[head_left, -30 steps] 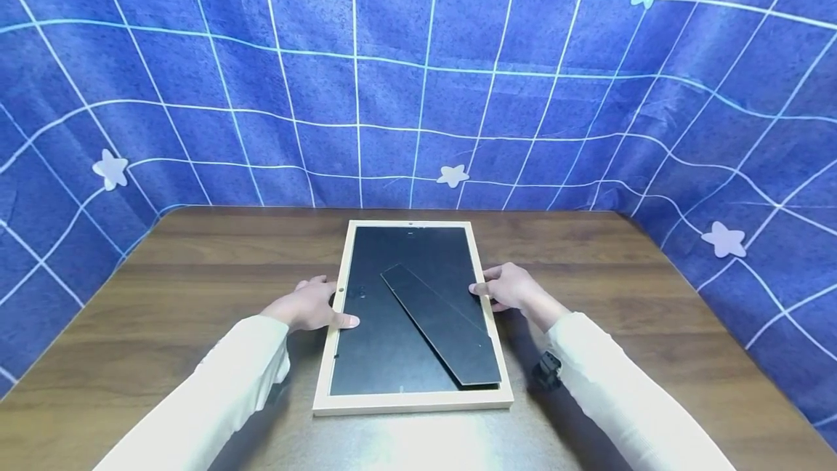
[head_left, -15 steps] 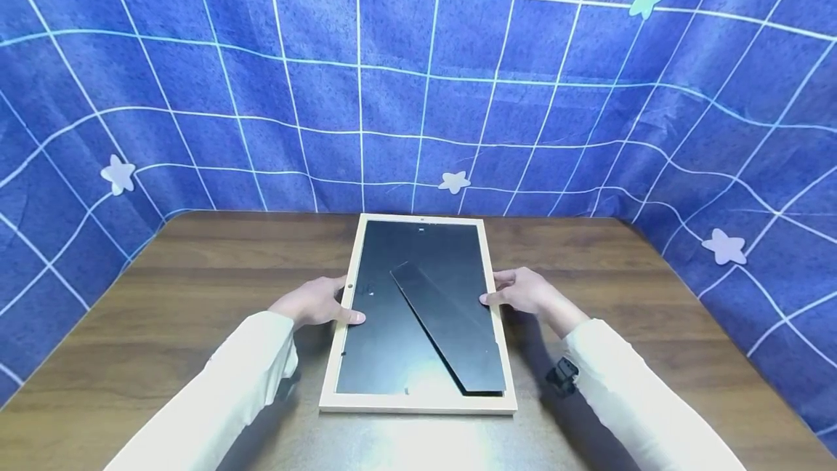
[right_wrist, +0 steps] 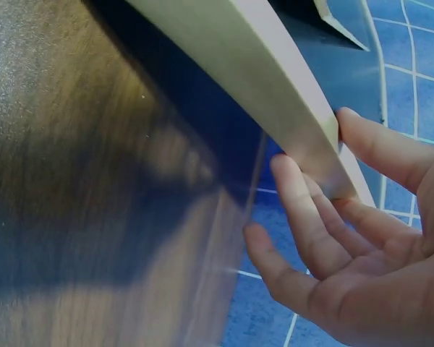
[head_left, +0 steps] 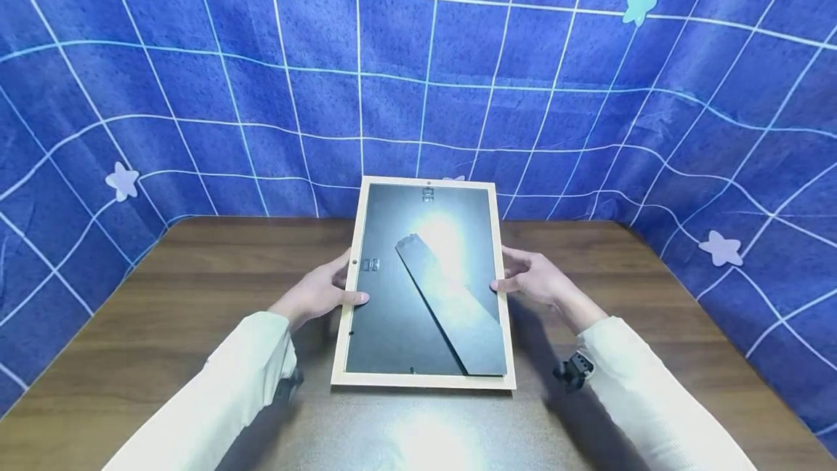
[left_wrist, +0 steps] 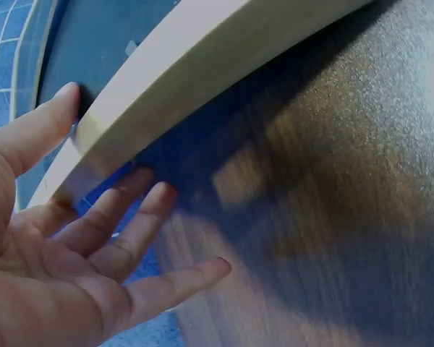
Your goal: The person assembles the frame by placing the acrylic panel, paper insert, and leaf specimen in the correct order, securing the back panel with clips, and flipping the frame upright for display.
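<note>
A picture frame (head_left: 379,325) with a light wooden border and black backing is held back side up, its far end tilted upward. Its black easel leg (head_left: 451,311) lies slantwise over the backing, and a bright glare crosses it. My left hand (head_left: 320,291) grips the left side, thumb on the backing edge and fingers beneath. On the opposite side my right hand (head_left: 536,283) pinches the border the same way. Both wrist views show the wooden edge (left_wrist: 159,79) raised over the table, with fingers spread under it. The front face of the picture frame is hidden.
The brown wooden table (head_left: 216,289) spreads out on both sides of the picture frame. A blue curtain (head_left: 314,57) with white grid lines and stars hangs behind and beside it. A small black device (head_left: 575,371) sits at the right wrist.
Both hands have lifted the picture frame off the table, its far end rising and tilting up. It has also shifted slightly right. A glare now shows on the backing.
</note>
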A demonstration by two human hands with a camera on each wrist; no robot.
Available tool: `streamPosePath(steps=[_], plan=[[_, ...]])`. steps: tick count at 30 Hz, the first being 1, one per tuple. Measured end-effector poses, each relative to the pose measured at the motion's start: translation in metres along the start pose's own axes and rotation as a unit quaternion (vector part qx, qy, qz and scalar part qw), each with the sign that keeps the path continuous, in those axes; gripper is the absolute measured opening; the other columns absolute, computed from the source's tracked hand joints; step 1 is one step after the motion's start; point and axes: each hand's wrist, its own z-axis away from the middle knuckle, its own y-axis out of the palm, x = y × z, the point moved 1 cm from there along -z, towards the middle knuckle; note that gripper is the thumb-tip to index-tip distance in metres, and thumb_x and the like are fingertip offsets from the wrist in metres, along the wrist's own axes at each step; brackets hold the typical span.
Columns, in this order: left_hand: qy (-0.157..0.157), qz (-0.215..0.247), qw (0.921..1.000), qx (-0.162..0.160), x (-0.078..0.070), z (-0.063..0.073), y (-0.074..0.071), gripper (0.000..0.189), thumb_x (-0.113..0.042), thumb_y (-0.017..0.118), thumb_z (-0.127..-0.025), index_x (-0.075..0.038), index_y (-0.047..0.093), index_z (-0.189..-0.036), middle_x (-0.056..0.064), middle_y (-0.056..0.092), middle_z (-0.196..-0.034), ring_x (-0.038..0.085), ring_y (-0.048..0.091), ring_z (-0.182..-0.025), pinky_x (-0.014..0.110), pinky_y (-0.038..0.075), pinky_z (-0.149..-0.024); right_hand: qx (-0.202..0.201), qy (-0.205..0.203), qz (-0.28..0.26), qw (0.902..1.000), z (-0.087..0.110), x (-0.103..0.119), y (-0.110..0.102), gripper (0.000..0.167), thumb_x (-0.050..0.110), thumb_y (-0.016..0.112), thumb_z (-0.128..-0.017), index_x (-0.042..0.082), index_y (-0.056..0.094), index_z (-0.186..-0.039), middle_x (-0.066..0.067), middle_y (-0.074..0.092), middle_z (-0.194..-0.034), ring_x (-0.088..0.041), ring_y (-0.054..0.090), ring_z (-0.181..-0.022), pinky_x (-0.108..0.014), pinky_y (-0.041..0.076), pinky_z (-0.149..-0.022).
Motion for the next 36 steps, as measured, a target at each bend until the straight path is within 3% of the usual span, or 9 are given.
streamPosePath(steps=[9, 12, 15, 18, 20, 27, 32, 36], plan=[[0.015, 0.009, 0.9999, -0.001, -0.002, -0.001, -0.002, 0.1, -0.014, 0.071, -0.096, -0.022, 0.0, -0.165, 0.032, 0.045, -0.148, 0.047, 0.055, -0.126, 0.059, 0.044, -0.105, -0.052, -0.015, 0.016, 0.9984, 0.003, 0.002, -0.006, 0.082, 0.009, 0.078, -0.088, 0.006, 0.035, -0.157, -0.031, 0.064, -0.128, -0.046, 0.058, -0.124, -0.055, 0.044, -0.107], [0.026, 0.035, 0.999, 0.011, -0.002, -0.003, -0.002, 0.104, -0.009, 0.069, -0.096, -0.025, -0.009, -0.164, 0.033, 0.033, -0.154, 0.049, 0.051, -0.129, 0.06, 0.044, -0.104, -0.072, -0.026, 0.023, 0.9968, 0.003, 0.004, -0.008, 0.081, 0.01, 0.078, -0.089, 0.011, 0.036, -0.158, -0.028, 0.065, -0.127, -0.044, 0.058, -0.124, -0.055, 0.045, -0.106], [0.057, 0.068, 0.9958, 0.021, -0.003, -0.005, -0.001, 0.108, -0.001, 0.066, -0.096, -0.025, -0.017, -0.162, 0.028, 0.006, -0.165, 0.053, 0.041, -0.136, 0.061, 0.042, -0.106, -0.098, -0.044, 0.037, 0.9935, 0.003, 0.006, -0.01, 0.081, 0.011, 0.078, -0.089, 0.015, 0.037, -0.158, -0.023, 0.069, -0.123, -0.039, 0.063, -0.12, -0.052, 0.047, -0.103], [0.071, 0.074, 0.9947, 0.004, -0.004, -0.006, -0.001, 0.108, -0.001, 0.065, -0.097, -0.029, -0.018, -0.161, 0.02, -0.006, -0.169, 0.051, 0.037, -0.141, 0.06, 0.037, -0.111, -0.122, -0.071, 0.05, 0.9887, 0.002, 0.008, -0.011, 0.081, 0.01, 0.078, -0.089, 0.014, 0.037, -0.158, -0.022, 0.07, -0.121, -0.037, 0.066, -0.114, -0.051, 0.049, -0.101], [0.074, 0.066, 0.995, -0.014, -0.006, -0.007, -0.001, 0.108, -0.003, 0.065, -0.098, -0.033, -0.017, -0.161, 0.018, -0.002, -0.17, 0.049, 0.037, -0.141, 0.059, 0.035, -0.112, -0.139, -0.085, 0.053, 0.9853, 0.002, 0.01, -0.011, 0.081, 0.009, 0.078, -0.089, 0.015, 0.037, -0.159, -0.022, 0.07, -0.122, -0.036, 0.067, -0.114, -0.05, 0.05, -0.101], [0.047, -0.038, 0.9953, -0.076, -0.011, -0.009, -0.002, 0.105, -0.018, 0.065, -0.1, -0.043, -0.018, -0.159, 0.025, 0.04, -0.156, 0.044, 0.05, -0.134, 0.062, 0.035, -0.111, -0.188, -0.128, 0.04, 0.973, 0.002, 0.011, -0.012, 0.08, 0.005, 0.078, -0.089, 0.015, 0.038, -0.158, -0.022, 0.069, -0.123, -0.036, 0.068, -0.114, -0.047, 0.053, -0.097], [0.056, -0.102, 0.9857, -0.121, -0.012, -0.009, 0.0, 0.105, -0.025, 0.065, -0.101, -0.04, -0.021, -0.158, 0.028, 0.045, -0.151, 0.048, 0.055, -0.127, 0.062, 0.04, -0.107, -0.222, -0.157, 0.042, 0.9614, 0.002, 0.009, -0.012, 0.079, 0.004, 0.078, -0.089, 0.016, 0.04, -0.157, -0.025, 0.068, -0.124, -0.038, 0.07, -0.109, -0.047, 0.055, -0.094], [0.076, -0.116, 0.9791, -0.149, -0.012, -0.008, 0.004, 0.105, -0.024, 0.066, -0.1, -0.037, -0.019, -0.16, 0.028, 0.044, -0.151, 0.049, 0.059, -0.122, 0.061, 0.043, -0.104, -0.241, -0.176, 0.044, 0.9534, 0.002, 0.01, -0.012, 0.079, 0.002, 0.079, -0.088, 0.015, 0.042, -0.157, -0.027, 0.067, -0.123, -0.039, 0.07, -0.107, -0.049, 0.054, -0.095]])
